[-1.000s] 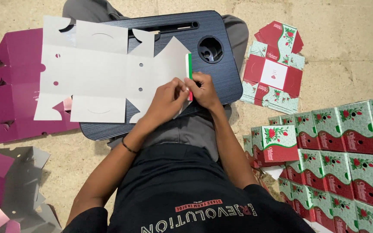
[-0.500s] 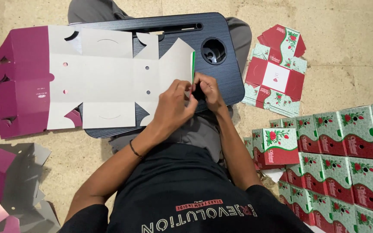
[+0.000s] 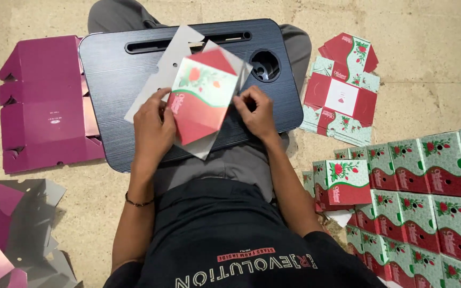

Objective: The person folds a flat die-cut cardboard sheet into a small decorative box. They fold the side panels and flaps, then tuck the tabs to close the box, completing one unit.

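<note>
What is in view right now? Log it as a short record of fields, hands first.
left hand: grips the folded red-and-green carton at its left edge
right hand: pinches the carton's right edge
surface: dark lap desk across the legs
left of desk: flat magenta carton blanks on the floor
right of desk: flat printed blanks
lower right: rows of finished boxes

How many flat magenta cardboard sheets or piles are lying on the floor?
2. One magenta stack lies left of the dark lap tray. Another magenta and grey pile sits at the lower left corner, cut off by the frame. Sheets within each pile can't be counted.
</note>
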